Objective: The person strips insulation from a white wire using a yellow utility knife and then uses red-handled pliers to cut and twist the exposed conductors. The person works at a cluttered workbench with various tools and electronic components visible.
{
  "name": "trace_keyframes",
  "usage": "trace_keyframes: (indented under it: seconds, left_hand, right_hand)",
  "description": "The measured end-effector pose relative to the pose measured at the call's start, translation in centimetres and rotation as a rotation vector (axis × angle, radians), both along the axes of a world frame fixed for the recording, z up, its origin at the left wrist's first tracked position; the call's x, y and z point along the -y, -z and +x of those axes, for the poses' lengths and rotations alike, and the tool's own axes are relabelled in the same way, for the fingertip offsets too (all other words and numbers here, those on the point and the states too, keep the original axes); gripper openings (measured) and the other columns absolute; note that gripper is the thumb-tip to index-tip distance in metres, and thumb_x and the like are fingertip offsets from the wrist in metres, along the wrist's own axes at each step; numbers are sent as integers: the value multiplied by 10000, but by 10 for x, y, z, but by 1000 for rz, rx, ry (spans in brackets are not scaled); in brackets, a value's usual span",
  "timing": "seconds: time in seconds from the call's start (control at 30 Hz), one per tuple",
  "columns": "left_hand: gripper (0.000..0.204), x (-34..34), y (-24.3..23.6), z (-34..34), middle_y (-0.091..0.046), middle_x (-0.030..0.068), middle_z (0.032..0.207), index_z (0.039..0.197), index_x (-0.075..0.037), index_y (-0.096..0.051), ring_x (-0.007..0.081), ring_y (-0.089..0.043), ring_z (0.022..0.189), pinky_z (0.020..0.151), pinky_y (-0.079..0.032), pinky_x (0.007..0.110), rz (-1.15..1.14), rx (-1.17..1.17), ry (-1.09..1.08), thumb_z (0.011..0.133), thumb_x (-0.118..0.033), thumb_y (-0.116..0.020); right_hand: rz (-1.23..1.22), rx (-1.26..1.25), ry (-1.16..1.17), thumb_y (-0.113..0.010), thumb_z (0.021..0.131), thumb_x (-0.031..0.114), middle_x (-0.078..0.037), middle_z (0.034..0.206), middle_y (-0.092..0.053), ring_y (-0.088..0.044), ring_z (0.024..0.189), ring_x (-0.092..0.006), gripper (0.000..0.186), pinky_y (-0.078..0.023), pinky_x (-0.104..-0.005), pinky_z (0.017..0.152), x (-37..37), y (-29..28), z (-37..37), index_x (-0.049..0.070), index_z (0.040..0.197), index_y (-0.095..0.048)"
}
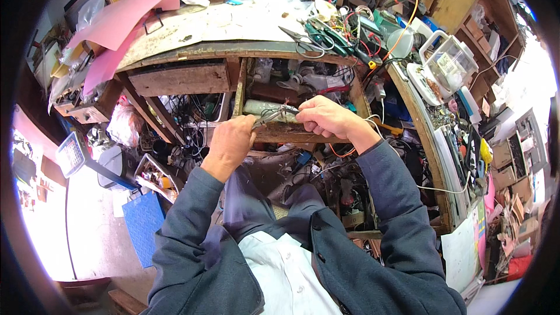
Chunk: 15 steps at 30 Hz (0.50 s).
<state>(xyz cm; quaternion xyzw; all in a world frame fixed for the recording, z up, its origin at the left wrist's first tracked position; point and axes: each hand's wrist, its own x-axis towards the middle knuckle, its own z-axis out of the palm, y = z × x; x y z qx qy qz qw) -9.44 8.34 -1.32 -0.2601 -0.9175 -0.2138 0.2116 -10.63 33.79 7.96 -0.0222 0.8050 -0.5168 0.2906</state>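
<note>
My left hand [229, 143] is closed, fingers curled around one end of a thin grey piece [267, 119] that looks like a slim tool or a stiff lead; its kind is too small to make out. Opposite it, my right hand [332, 119] pinches a short dark cable end [293, 111] between thumb and fingers. The two pieces meet or cross between my hands, with fine reddish wire ends near the meeting point. Both hands are held above an open drawer [286, 134], over its front board. Inside lies a pale, rolled or wrapped bundle [259, 107], partly behind the held pieces.
Beyond the drawer, the worktop [216, 23] carries scissors [300, 41], green-handled pliers [326, 36] and tangled wires. A clear plastic box [452, 64] stands at the right. Cables and scraps fill the space below. A blue plate [142, 227] stands at lower left.
</note>
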Motion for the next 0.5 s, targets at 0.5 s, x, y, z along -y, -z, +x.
trace_keyframes:
  seconds: [0.5]
  left_hand:
    - [303,11,-1,-2,-600,198,676,836,40,-629,307,-598,592,565,-459,416,434,241,124,944,-235,-697]
  right_hand:
    - [-252,-147,16,-568,1008,265,-36,797,-646,-594,697,-112,268,-468,-265,598,-2,15,11,48,866,-636]
